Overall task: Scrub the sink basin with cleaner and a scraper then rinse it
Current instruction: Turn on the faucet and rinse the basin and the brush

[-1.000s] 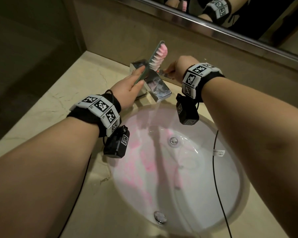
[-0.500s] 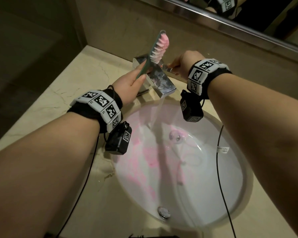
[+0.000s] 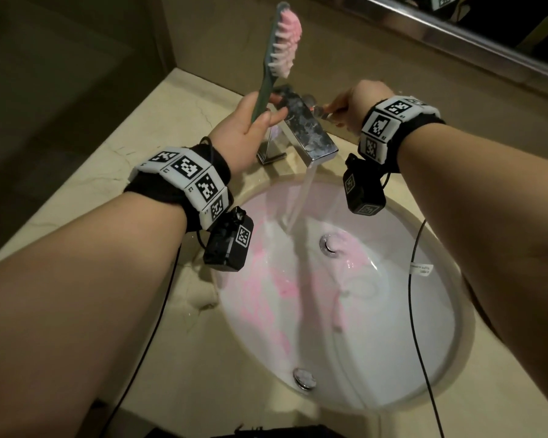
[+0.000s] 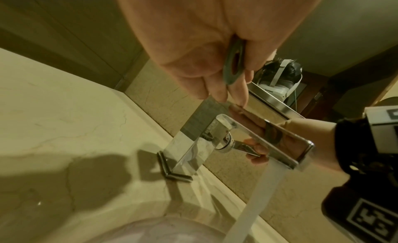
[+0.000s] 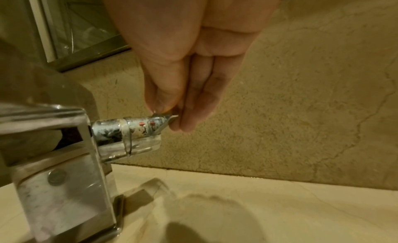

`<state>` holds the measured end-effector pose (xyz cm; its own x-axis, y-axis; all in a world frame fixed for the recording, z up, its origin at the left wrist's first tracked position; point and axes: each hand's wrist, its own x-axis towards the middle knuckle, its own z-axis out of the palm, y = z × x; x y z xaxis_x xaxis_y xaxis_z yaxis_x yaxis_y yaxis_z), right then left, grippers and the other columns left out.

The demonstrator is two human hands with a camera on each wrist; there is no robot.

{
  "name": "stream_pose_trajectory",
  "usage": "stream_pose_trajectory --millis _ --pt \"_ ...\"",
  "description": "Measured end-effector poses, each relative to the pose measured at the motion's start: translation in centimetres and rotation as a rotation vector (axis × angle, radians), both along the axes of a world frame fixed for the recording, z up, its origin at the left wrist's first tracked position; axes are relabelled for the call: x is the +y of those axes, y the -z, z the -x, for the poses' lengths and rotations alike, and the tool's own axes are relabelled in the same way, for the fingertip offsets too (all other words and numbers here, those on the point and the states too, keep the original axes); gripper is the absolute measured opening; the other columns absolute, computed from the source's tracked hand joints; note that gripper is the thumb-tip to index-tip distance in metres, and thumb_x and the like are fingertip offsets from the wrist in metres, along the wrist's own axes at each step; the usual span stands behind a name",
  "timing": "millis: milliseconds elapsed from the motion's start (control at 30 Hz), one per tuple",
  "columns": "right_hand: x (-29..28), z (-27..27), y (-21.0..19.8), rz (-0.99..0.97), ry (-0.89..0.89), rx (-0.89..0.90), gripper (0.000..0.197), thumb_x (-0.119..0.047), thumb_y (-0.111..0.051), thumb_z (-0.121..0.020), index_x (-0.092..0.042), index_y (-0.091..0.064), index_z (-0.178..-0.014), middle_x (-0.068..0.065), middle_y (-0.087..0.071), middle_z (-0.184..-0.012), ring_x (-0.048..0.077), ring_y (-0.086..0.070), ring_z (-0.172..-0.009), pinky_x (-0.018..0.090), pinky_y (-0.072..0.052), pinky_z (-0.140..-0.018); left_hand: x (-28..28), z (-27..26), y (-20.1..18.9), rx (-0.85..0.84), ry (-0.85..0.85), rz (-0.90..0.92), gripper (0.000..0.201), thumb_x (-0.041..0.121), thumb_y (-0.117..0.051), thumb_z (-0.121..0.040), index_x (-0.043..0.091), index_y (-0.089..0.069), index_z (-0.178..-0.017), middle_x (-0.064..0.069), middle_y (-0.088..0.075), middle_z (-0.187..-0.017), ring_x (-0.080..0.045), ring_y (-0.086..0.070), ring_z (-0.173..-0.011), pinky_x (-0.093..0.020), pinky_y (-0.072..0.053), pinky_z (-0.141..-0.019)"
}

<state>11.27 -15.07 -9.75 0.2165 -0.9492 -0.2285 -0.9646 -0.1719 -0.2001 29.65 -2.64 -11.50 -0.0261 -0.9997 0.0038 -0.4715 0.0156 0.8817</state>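
The beige marble counter [image 3: 86,172] is holding a white oval sink basin [image 3: 393,327], and pink cleaner is lying in streaks on the left and middle part of its wall. At the back edge of the basin a square chrome faucet [image 3: 307,131] is standing, and a flat band of water [image 3: 299,200] is running from its spout down into the basin, landing just left of the round drain [image 3: 329,245]. A small overflow fitting [image 3: 303,378] is sitting on the near wall of the basin.

The left hand [image 3: 244,128] is staying left of the faucet and is gripping the green handle of the scrubbing brush [image 3: 277,49] between the thumb and the curled fingers. The brush is standing nearly upright above the faucet, and its bristles, pink from cleaner, are facing right. In the left wrist view the end of the handle with its hole [image 4: 233,62] is showing below the palm.

The right hand [image 3: 358,102] is on the right side of the faucet, and its thumb and fingers are pinching the tip of the small metal lever [image 5: 148,125] that sticks out sideways.
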Motion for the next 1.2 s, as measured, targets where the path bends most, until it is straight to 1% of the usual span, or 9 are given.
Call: stream_pose_trajectory --millis 100,200,500,700,800,900,1033,1133,1200 --pt "0.1 -0.1 -0.1 -0.005 -0.005 0.013 0.027 -0.016 -0.056 -0.094 -0.023 -0.065 -0.118 0.003 -0.068 -0.117 0.022 -0.062 -0.109 0.025 -0.045 -0.094 0.5 -0.2 0.0 0.035 -0.016 0.025 0.029 0.020 -0.029 -0.102 0.025 -0.037 -0.129 0.019 -0.061 -0.117 -0.008 -0.054 -0.087 -0.011 -0.040 -0.070" --pt "0.3 0.0 0.0 0.018 -0.013 0.030 0.028 -0.014 -0.054 -0.094 -0.023 -0.065 -0.119 0.004 -0.068 -0.117 0.023 -0.062 -0.109 0.027 -0.045 -0.095 1.0 -0.3 0.0 0.183 -0.050 0.007 0.019 0.012 -0.029 -0.101 0.025 -0.042 -0.105 0.006 -0.067 -0.105 -0.011 -0.061 -0.099 -0.023 -0.046 -0.088" --pt "3.0 0.1 0.2 0.029 -0.039 0.228 0.040 -0.015 -0.040 -0.099 -0.022 -0.046 -0.138 0.012 -0.056 -0.131 0.032 -0.056 -0.113 0.033 -0.045 -0.088 3.8 -1.3 1.0 0.172 -0.191 -0.033 0.030 0.004 -0.034 -0.096 0.029 -0.042 -0.081 0.005 -0.060 -0.080 -0.012 -0.048 -0.056 -0.022 -0.039 -0.055" --pt "5.9 2.7 1.0 -0.010 0.094 -0.042 0.042 -0.020 -0.043 -0.098 -0.018 -0.043 -0.140 0.007 -0.054 -0.135 0.027 -0.054 -0.120 0.033 -0.041 -0.102 6.7 -0.7 1.6 0.056 -0.205 -0.044 0.020 0.026 -0.037 -0.099 0.029 -0.047 -0.081 0.004 -0.047 -0.063 -0.012 -0.040 -0.053 -0.026 -0.034 -0.054" --pt "8.2 4.4 1.8 -0.051 0.178 -0.181 0.039 -0.030 -0.047 -0.095 -0.017 -0.055 -0.130 0.007 -0.063 -0.123 0.022 -0.060 -0.108 0.039 -0.045 -0.102 8.4 0.0 1.5 0.048 -0.179 -0.056 0.023 0.030 -0.037 -0.100 0.021 -0.058 -0.096 0.002 -0.047 -0.061 -0.012 -0.042 -0.052 -0.026 -0.033 -0.053" --pt "10.9 6.1 2.6 -0.110 0.313 -0.344 0.030 -0.033 -0.048 -0.092 -0.016 -0.066 -0.110 0.006 -0.069 -0.105 0.024 -0.065 -0.100 0.042 -0.049 -0.097 10.1 0.7 1.7 0.103 -0.170 -0.093 0.028 0.026 -0.036 -0.101 0.015 -0.060 -0.089 -0.001 -0.045 -0.058 -0.006 -0.041 -0.039 -0.020 -0.034 -0.044" --pt "14.3 7.3 4.8 -0.271 0.606 -0.702 0.030 -0.025 -0.048 -0.096 -0.009 -0.059 -0.073 0.010 -0.068 -0.086 0.022 -0.062 -0.073 0.039 -0.054 -0.085 11.8 0.8 2.3 0.191 -0.159 -0.147 0.033 0.021 -0.035 -0.101 0.017 -0.058 -0.077 -0.004 -0.059 -0.067 -0.003 -0.054 -0.045 -0.020 -0.040 -0.050" --pt "16.9 7.4 6.2 -0.336 0.843 -0.950 0.022 -0.019 -0.049 -0.095 -0.004 -0.057 -0.081 0.009 -0.065 -0.074 0.020 -0.060 -0.063 0.031 -0.053 -0.060 12.6 0.1 3.3 0.141 -0.177 -0.185 0.034 0.028 -0.045 -0.094 0.023 -0.061 -0.065 -0.007 -0.065 -0.090 -0.017 -0.063 -0.080 -0.033 -0.049 -0.078" --pt "18.7 6.9 7.0 -0.393 0.949 -1.109 0.020 -0.019 -0.048 -0.096 -0.004 -0.056 -0.085 0.007 -0.064 -0.068 0.018 -0.062 -0.061 0.025 -0.050 -0.049 13.0 -0.6 3.8 0.052 -0.191 -0.235 0.035 0.036 -0.048 -0.088 0.027 -0.061 -0.057 -0.006 -0.062 -0.080 -0.024 -0.058 -0.076 -0.035 -0.047 -0.074"
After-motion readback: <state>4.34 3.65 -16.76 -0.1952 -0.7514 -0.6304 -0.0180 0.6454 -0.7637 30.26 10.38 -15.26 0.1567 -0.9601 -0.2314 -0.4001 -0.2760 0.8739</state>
